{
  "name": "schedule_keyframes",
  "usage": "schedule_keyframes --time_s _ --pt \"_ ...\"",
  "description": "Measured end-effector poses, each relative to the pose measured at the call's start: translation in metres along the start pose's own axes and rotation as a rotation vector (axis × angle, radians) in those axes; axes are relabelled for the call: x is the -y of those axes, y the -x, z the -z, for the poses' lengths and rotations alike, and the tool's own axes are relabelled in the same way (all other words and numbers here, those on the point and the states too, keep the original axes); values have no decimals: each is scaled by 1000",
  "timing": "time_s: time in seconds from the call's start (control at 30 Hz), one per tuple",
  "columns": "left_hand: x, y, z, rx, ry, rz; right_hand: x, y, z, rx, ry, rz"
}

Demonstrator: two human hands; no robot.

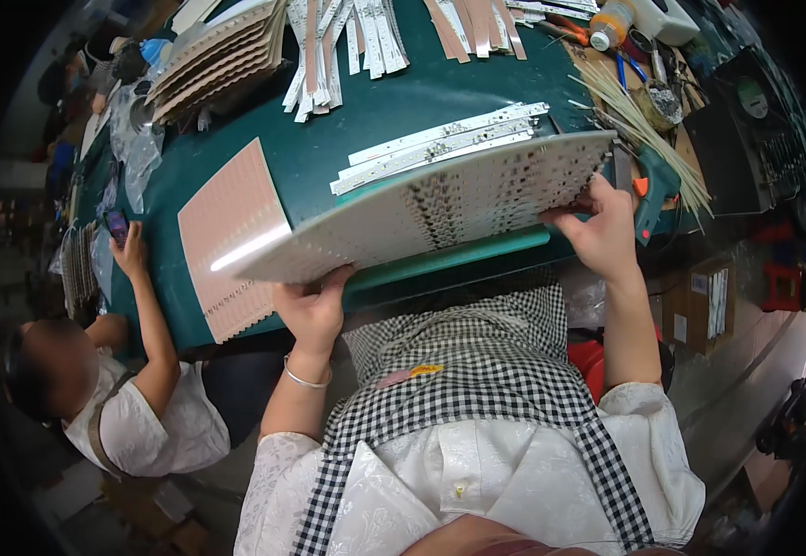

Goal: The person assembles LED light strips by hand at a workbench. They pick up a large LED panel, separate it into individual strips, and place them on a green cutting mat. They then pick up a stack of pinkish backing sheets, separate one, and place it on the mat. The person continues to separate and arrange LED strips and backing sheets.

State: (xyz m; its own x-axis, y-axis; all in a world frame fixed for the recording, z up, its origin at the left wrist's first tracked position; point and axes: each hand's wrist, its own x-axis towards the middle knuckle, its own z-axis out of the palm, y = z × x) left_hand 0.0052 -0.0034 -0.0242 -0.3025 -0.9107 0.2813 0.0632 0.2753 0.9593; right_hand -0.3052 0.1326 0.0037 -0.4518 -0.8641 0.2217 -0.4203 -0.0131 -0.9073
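Observation:
A wide, pale circuit board panel with rows of small dark components is tilted up above the table's near edge. My left hand grips its lower left part, thumb against the edge. Its right end is pinched by my right hand. Just behind the panel lie several narrow white circuit board strips. A pinkish-brown board sheet with a notched edge lies to the left, partly overlapped by the panel. Below the panel, a green bar runs along the table's edge.
A stack of brown board sheets and bundles of loose strips sit at the back of the green table. A green glue gun and thin pale sticks are at right. At left, a co-worker's hand holds a phone.

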Motion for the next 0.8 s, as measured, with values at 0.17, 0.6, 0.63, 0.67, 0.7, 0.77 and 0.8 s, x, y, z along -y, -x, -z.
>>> schedule_keyframes --time_s 0.17,0.6,0.63,0.67,0.7,0.77,0.8 --pt "19 3 1 127 -83 -433 -19 11 -15 -164 36 269" --pt "37 10 22 247 -107 -623 -24 21 -17 -141 -70 383" --pt "37 9 21 252 -153 -640 -26 19 -13 -124 -29 409" --pt "37 7 20 258 -199 -656 -28 17 -11 -108 12 434" --pt "36 5 20 254 -177 -648 -33 15 -13 -107 -51 476" --pt "33 8 13 205 -86 -548 -12 22 -19 -177 -310 37" --pt "32 9 10 180 -42 -498 -1 24 -22 -211 -435 -185"
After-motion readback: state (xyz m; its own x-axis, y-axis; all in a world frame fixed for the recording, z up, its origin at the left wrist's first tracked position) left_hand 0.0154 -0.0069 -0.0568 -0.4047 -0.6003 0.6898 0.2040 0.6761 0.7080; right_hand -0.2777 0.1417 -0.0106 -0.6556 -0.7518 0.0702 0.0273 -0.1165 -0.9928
